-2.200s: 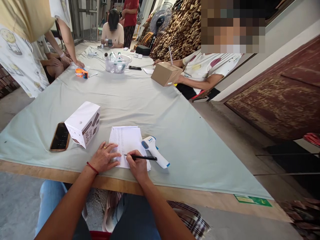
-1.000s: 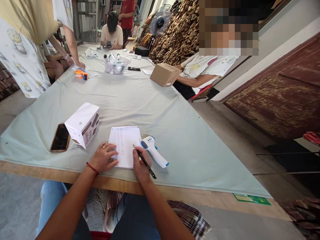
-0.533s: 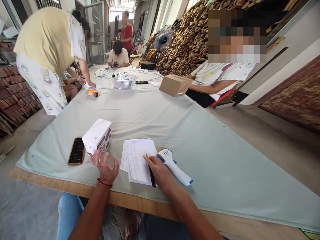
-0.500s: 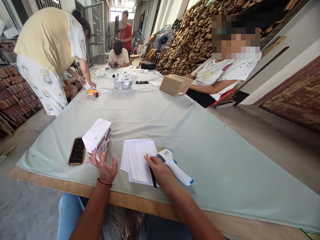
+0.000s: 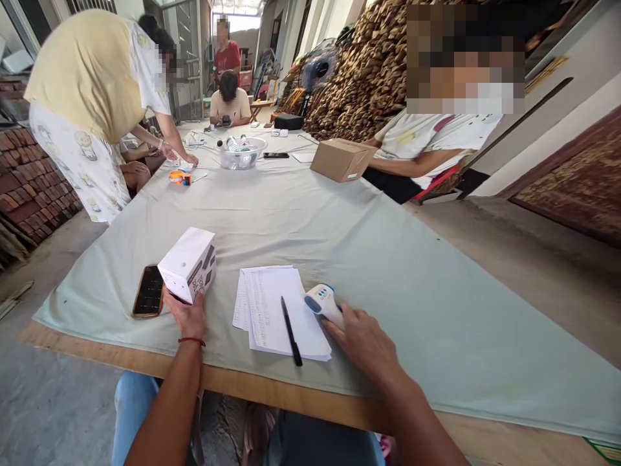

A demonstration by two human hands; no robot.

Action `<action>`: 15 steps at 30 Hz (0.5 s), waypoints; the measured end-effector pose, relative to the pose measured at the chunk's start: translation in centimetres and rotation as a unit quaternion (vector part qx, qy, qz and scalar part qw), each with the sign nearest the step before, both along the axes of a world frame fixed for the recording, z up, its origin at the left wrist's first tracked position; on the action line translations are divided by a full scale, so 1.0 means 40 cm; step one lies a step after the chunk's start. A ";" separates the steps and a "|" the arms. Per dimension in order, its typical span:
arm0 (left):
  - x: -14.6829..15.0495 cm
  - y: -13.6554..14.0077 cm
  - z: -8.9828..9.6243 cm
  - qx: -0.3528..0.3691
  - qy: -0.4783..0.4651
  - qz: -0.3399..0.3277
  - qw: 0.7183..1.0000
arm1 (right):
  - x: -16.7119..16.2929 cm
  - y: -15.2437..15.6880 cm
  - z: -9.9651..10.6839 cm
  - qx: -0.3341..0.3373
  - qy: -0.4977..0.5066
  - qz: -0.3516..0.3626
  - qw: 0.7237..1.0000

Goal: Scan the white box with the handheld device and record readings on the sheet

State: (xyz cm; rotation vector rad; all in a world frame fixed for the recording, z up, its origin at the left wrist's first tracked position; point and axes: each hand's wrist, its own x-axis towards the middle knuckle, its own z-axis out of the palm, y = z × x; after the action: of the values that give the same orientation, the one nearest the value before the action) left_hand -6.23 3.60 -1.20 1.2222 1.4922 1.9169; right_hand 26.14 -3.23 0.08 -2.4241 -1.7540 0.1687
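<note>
Left hand [image 5: 187, 318]: your fingers and thumb grip the low near end of the white box [image 5: 187, 255], which sits just right of the phone [image 5: 147, 291]; can't tell if the box is lifted. Right hand [image 5: 365, 340]: your fingers wrap the handle of the white-and-blue thermometer [image 5: 323, 300], its head by the right edge of the papers [image 5: 272, 310].

Changes: half a second ago your right hand had the pen [image 5: 291, 331]; now the pen lies on the papers, tip end up-left, and that hand has the thermometer. Your left was spread loose at the box, now closes on it. Farther off, the person in a red top [image 5: 227, 58] stands more to the left.

Text: box has dark print and dark block shapes, lettering upside down to you, too blurred to read. Papers carry columns of small marks, not legible. Thermometer shows blue buttons, no readable brand. Green label [image 5: 604, 451] at the table's right corner, cut off.

Far side: basin [image 5: 240, 162] with bottles, orange item [image 5: 178, 177], cardboard box [image 5: 336, 158] in front of a seated person [image 5: 427, 142].
</note>
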 end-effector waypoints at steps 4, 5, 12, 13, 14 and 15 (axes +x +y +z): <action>0.016 -0.011 0.017 0.005 -0.053 0.007 0.999 | -0.025 0.001 0.017 0.070 0.094 -0.084 0.990; 0.021 -0.015 0.023 0.011 -0.057 -0.011 0.998 | -0.041 -0.003 0.026 0.124 0.136 -0.106 0.977; 0.030 -0.028 0.036 -0.022 -0.030 -0.133 0.990 | -0.256 -0.057 0.137 0.167 0.596 -0.046 0.784; 0.028 -0.027 0.034 -0.029 -0.025 -0.141 0.989 | -0.289 -0.060 0.148 0.150 0.628 -0.018 0.763; 0.027 -0.027 0.032 -0.035 -0.023 -0.148 0.988 | -0.319 -0.060 0.157 0.140 0.644 0.005 0.752; 0.027 -0.026 0.032 -0.040 -0.024 -0.153 0.987 | -0.344 -0.058 0.163 0.138 0.652 0.021 0.745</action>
State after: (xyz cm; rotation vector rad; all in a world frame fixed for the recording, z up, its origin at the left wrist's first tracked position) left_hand -5.14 2.55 0.06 1.2767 1.2595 1.6570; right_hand 12.37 -5.57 6.61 -1.2869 -0.9794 1.1601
